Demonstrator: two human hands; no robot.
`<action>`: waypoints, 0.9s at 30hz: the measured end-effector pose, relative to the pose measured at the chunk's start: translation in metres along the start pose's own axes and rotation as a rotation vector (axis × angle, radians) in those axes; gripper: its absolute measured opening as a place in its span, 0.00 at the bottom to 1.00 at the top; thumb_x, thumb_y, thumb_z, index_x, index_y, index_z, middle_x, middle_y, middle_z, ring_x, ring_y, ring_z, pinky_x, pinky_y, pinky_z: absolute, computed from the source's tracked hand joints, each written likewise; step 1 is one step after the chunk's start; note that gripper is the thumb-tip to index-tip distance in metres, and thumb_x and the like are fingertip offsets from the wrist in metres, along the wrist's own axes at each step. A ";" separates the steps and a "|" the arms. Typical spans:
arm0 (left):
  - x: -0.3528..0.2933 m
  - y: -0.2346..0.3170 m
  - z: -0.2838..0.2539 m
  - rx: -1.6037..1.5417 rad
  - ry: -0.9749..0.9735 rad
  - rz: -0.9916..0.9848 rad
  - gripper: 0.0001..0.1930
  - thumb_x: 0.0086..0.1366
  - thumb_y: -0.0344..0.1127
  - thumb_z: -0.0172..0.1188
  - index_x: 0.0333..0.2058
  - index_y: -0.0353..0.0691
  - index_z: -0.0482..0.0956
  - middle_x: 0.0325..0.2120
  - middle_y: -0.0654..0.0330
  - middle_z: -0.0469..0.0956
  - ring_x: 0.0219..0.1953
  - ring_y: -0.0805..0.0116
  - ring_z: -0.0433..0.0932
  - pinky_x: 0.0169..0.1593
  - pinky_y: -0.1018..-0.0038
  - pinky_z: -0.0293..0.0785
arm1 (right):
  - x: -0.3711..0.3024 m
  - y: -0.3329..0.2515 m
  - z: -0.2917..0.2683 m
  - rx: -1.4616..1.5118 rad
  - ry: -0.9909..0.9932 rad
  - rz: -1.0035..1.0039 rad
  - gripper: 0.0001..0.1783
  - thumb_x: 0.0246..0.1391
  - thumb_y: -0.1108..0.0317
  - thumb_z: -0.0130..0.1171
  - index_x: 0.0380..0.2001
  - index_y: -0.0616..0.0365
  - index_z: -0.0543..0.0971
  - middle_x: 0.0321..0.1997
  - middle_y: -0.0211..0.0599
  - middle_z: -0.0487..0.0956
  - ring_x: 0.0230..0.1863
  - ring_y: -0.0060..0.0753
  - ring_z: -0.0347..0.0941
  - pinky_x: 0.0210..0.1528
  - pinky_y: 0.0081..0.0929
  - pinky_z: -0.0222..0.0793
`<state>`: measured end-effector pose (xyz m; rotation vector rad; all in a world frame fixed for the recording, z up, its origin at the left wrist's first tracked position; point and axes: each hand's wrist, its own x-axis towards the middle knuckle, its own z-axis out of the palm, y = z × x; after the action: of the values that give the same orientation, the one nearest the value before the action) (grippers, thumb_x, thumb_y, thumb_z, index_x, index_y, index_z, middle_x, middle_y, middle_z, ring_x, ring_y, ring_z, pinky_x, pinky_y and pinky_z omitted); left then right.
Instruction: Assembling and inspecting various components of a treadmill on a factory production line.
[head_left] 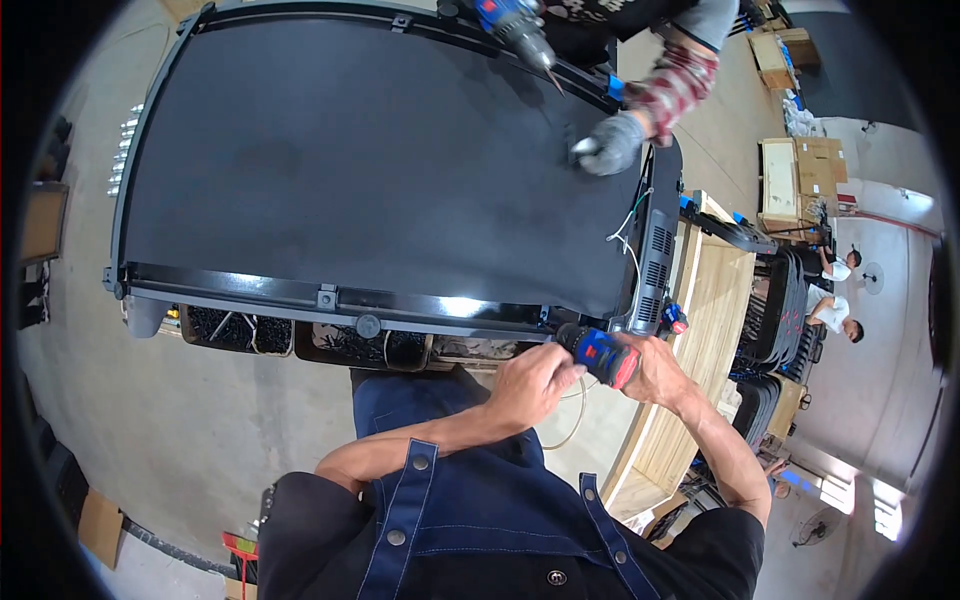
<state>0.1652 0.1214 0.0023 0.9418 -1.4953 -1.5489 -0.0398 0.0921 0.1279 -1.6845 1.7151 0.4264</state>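
Note:
My right hand [658,371] is closed around a blue, black and red cordless drill [598,355] at the near right corner of a treadmill base. The drill's front end points toward the dark side rail [440,305]; its tip is hard to make out. Close by the front of the drill is my left hand [535,385], its thumb and fingers pinched together. Whatever they hold is hidden. A wide black belt [370,150] covers the middle of the base. White and green wires [628,228] lie at its right end, beside a vented grey cover [655,262].
Across the base, a co-worker's gloved hand [612,145] hovers over the belt, near another drill [518,35]. Bins of dark hardware [240,330] stand below the near rail. A wooden crate [715,300] and a small blue-red tool [673,319] are at the right.

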 end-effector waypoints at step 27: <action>0.033 0.032 -0.020 0.223 0.197 0.563 0.28 0.52 0.43 0.73 0.51 0.39 0.77 0.45 0.54 0.79 0.48 0.52 0.79 0.52 0.58 0.74 | -0.016 -0.011 0.011 -0.028 0.148 -0.146 0.24 0.38 0.75 0.62 0.45 0.56 0.80 0.33 0.53 0.82 0.38 0.61 0.79 0.38 0.50 0.75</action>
<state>0.1707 0.0828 0.0341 0.6857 -1.6305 -0.8772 -0.0276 0.1102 0.1327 -1.8873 1.6819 0.2650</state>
